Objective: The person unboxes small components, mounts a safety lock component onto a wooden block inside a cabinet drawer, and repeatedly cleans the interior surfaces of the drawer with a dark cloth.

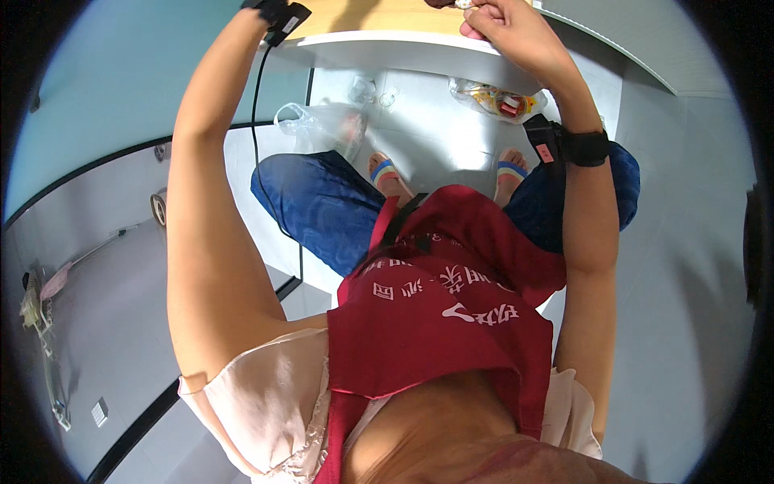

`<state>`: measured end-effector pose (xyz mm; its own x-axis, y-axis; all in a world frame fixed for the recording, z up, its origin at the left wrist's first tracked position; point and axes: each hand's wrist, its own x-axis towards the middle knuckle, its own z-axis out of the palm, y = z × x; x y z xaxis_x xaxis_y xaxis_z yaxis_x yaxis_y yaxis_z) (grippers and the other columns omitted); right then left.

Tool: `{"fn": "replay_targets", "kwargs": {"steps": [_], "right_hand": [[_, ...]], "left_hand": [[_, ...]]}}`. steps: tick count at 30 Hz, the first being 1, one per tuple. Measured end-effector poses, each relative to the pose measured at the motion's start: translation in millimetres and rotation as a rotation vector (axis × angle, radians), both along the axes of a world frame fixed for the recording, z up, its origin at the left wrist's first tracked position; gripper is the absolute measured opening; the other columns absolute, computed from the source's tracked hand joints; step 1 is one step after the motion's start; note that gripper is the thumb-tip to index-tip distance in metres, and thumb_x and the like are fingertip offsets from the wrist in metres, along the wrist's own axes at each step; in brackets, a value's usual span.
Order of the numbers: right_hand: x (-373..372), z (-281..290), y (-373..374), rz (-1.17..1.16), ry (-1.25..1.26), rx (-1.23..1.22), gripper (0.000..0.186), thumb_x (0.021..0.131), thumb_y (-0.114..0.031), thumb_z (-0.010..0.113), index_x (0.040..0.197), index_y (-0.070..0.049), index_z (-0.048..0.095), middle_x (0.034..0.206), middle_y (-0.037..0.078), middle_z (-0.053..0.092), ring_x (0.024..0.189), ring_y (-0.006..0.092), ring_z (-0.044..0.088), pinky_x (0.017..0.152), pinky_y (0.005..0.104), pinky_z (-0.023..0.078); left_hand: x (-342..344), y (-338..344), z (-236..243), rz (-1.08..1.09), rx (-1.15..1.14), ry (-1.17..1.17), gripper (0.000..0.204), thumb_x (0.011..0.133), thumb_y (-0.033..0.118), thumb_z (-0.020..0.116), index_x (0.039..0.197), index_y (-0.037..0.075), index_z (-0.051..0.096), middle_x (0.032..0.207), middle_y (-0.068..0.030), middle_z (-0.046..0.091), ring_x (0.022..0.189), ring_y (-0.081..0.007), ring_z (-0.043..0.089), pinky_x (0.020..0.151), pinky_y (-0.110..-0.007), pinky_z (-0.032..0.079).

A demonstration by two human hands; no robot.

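My right hand (516, 31) is at the top of the view, over the near edge of a light wood tabletop (395, 18). Its fingers are curled together beside a small whitish, shiny thing (463, 4), next to a dark brown piece (439, 2). The upper edge cuts both off, and what the fingers grip is too small to name. My left forearm (201, 161) reaches up to the table's left end, where the wrist wears a black strap with a small black box (289, 24). The left hand itself lies beyond the upper edge.
A black cable (256, 105) runs down from the left wrist box. Another strapped box (544, 141) sits on my right forearm. Under the table are a clear plastic bag (318, 127) and a bag of colourful packets (500, 101). A glass partition (105, 105) stands left.
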<state>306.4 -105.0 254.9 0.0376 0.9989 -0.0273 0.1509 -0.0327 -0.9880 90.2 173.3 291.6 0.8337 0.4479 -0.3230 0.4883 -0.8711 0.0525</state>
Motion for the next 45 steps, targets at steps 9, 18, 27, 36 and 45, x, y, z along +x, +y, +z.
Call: {"fn": "replay_targets", "kwargs": {"steps": [9,18,27,36,45], "right_hand": [[1,2,-1,-0.032,-0.018,0.029,0.02,0.097,-0.008,0.049,0.105,0.006,0.06,0.085,0.008,0.067,0.081,0.012,0.063,0.076,0.0263,0.052],[-3,5,-1,-0.036,-0.057,0.055,0.02,0.096,-0.01,0.054,0.106,0.006,0.061,0.084,0.006,0.066,0.081,0.0118,0.062,0.075,0.0266,0.051],[1,-4,-5,-0.002,0.013,0.094,0.019,0.095,-0.012,0.056,0.101,0.005,0.061,0.084,0.005,0.065,0.081,0.0106,0.061,0.075,0.0263,0.05],[-9,18,-3,0.003,-0.083,0.056,0.02,0.094,-0.013,0.056,0.102,0.005,0.061,0.083,0.006,0.067,0.08,0.0114,0.061,0.075,0.0268,0.051],[-1,-24,5,-0.011,-0.139,0.137,0.037,0.099,-0.022,0.061,0.124,0.005,0.061,0.092,0.008,0.071,0.091,0.0125,0.069,0.084,0.0262,0.052]], "left_hand": [[7,-236,-25,-0.296,-0.708,-0.341,0.04,0.09,0.022,0.073,0.125,0.004,0.065,0.114,-0.0163,0.072,0.106,-0.0335,0.069,0.095,-0.042,0.054],[74,-228,-298,0.149,-0.428,-0.241,0.051,0.087,0.001,0.059,0.139,0.003,0.055,0.131,-0.0258,0.061,0.12,-0.0443,0.057,0.102,-0.048,0.048],[97,-227,-367,0.406,-0.45,-0.65,0.048,0.099,0.019,0.051,0.144,0.002,0.047,0.146,-0.0263,0.048,0.135,-0.0414,0.047,0.113,-0.044,0.038],[77,-206,-395,0.312,-0.23,-0.175,0.036,0.095,0.01,0.053,0.128,0.014,0.066,0.125,-0.0189,0.068,0.115,-0.0368,0.064,0.098,-0.045,0.052],[49,-257,-278,-0.315,-0.592,-0.042,0.046,0.09,0.021,0.069,0.133,0.004,0.061,0.125,-0.0188,0.067,0.116,-0.0376,0.063,0.099,-0.048,0.049]]}}
